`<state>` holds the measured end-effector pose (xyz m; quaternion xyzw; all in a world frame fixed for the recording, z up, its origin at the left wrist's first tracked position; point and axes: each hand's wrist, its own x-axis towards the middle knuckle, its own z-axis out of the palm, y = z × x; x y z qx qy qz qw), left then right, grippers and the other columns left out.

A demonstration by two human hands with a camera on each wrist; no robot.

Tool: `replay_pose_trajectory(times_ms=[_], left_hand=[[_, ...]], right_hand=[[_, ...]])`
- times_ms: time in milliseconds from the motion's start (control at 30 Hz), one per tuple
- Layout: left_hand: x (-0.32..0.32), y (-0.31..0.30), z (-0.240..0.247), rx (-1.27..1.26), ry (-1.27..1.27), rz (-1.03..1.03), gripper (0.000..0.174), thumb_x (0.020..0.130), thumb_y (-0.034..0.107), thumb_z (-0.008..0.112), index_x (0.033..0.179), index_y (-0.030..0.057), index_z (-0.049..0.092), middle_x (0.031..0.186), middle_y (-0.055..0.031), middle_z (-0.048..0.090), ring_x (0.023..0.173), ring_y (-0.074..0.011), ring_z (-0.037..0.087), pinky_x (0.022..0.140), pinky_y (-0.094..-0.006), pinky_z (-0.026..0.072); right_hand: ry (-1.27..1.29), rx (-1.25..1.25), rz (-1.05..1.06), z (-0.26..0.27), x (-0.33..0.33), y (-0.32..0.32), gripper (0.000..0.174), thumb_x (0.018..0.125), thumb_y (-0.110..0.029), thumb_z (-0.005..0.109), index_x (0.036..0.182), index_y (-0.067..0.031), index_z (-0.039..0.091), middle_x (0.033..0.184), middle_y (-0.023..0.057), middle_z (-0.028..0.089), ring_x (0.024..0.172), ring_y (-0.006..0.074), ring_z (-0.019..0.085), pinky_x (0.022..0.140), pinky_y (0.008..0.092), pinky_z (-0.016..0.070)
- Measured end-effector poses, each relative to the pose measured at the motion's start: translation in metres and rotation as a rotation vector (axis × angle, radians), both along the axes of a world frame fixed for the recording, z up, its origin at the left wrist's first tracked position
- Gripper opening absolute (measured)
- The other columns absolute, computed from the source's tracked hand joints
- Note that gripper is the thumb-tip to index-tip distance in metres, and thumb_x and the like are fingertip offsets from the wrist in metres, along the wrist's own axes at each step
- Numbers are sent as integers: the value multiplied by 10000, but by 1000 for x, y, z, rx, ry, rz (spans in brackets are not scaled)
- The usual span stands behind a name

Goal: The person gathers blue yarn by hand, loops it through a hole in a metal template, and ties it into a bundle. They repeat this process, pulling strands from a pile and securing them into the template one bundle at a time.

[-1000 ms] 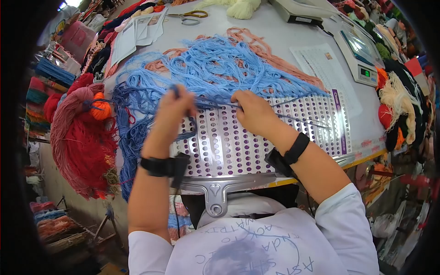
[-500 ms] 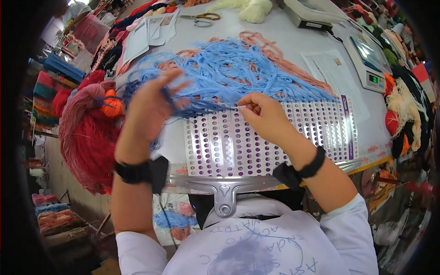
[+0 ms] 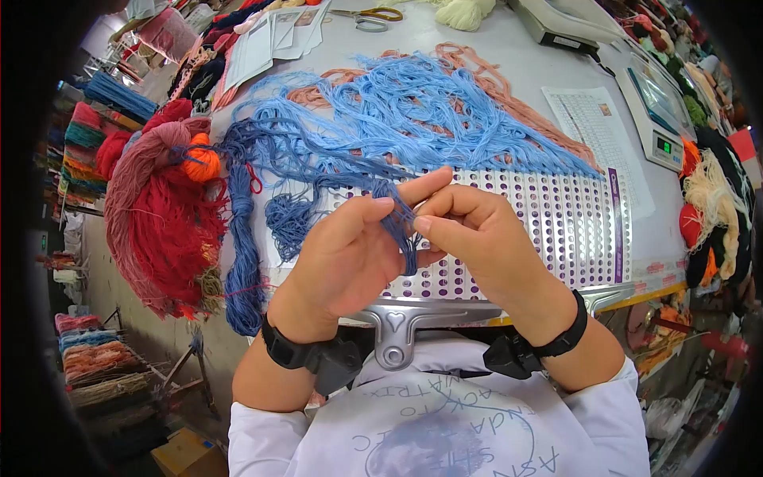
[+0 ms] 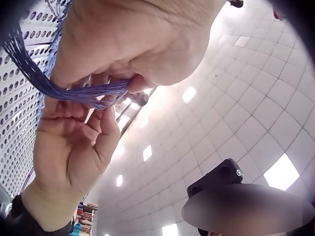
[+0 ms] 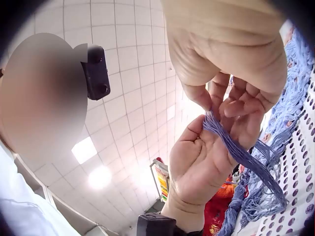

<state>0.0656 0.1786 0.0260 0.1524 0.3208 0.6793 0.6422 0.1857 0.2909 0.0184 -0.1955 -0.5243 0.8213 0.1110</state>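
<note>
Palm up, my left hand (image 3: 346, 246) holds dark blue strands (image 3: 389, 208) draped across its relaxed fingers, over the perforated strip (image 3: 445, 278). Close beside it, my right hand (image 3: 493, 238) pinches part of that bunch between thumb and forefinger. In the right wrist view the strands (image 5: 246, 157) cross the left palm (image 5: 202, 162) and reach the right thumb tip. The left wrist view shows the bunch (image 4: 74, 93) passing between both hands. Behind them lies light blue yarn (image 3: 397, 111) on salmon yarn (image 3: 548, 123), spread in a wide fan.
A dark blue skein (image 3: 242, 270) and red yarn (image 3: 167, 230) hang at the left edge. Farther back are scissors (image 3: 369, 16), papers (image 3: 274, 40) and a scale (image 3: 656, 119). A metal hanger-like piece (image 3: 393, 326) lies along the near edge.
My left hand has come down and right, from a raised, blurred position over the yarn to beside the right hand, palm up. My right hand has moved slightly right and down and now pinches strands.
</note>
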Motion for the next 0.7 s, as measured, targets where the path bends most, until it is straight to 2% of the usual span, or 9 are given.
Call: replay_pose_trajectory(times_ms=[33, 100, 467, 533, 633, 667, 700], left_hand=[[0, 0, 0, 0, 0, 2, 521, 917, 257, 314, 1346, -32, 373, 1288, -110, 471, 1154, -202, 454, 949, -380, 377], [-1, -2, -2, -7, 13, -10, 609, 881, 286, 301, 1375, -69, 282, 1323, -155, 445, 1171, -213, 448, 944, -360, 358], [0, -7, -2, -14, 47, -17, 602, 886, 296, 313, 1363, -72, 306, 1309, -159, 462, 1166, -226, 474, 984, -375, 346], [-1, -8, -2, -16, 47, -16, 600, 886, 296, 317, 1360, -71, 311, 1306, -160, 464, 1167, -230, 477, 1000, -382, 340], [-4, -10, -6, -4, 58, 0, 599, 885, 296, 324, 1354, -76, 316, 1313, -168, 452, 1173, -241, 478, 1016, -397, 337], [-5, -12, -6, -37, 5, 44, 547, 898, 293, 346, 1322, -51, 385, 1250, -146, 501, 1112, -210, 494, 951, -367, 364], [-7, -13, -6, -70, -48, 87, 501, 910, 290, 367, 1290, -25, 453, 1187, -124, 549, 1051, -179, 510, 886, -338, 390]], right_hand=[[11, -14, -6, 0, 1, -1, 96, 845, -98, 588, 855, -6, 615, 800, 26, 591, 725, 94, 573, 660, 269, 525], [20, -23, -9, 1, 2, -1, 96, 846, -96, 586, 858, -5, 613, 805, 33, 595, 722, 96, 573, 662, 273, 527], [-14, 14, -12, -4, 2, -7, 114, 847, -88, 595, 897, 13, 609, 834, 51, 613, 757, 110, 596, 667, 264, 527], [-47, 226, 0, -8, 2, -9, 112, 817, -80, 629, 875, 14, 614, 786, 18, 605, 672, 49, 554, 562, 189, 434], [-91, 167, -2, -9, 1, -10, 92, 815, -74, 632, 869, -1, 616, 781, 8, 600, 676, 28, 528, 564, 174, 394], [-91, 170, 1, -8, 1, -9, 92, 815, -74, 632, 869, -1, 616, 781, 8, 600, 676, 28, 528, 564, 174, 394], [-64, 150, 4, -7, 1, -7, 91, 830, -79, 615, 872, 0, 600, 814, 35, 612, 746, 77, 565, 660, 219, 437]])
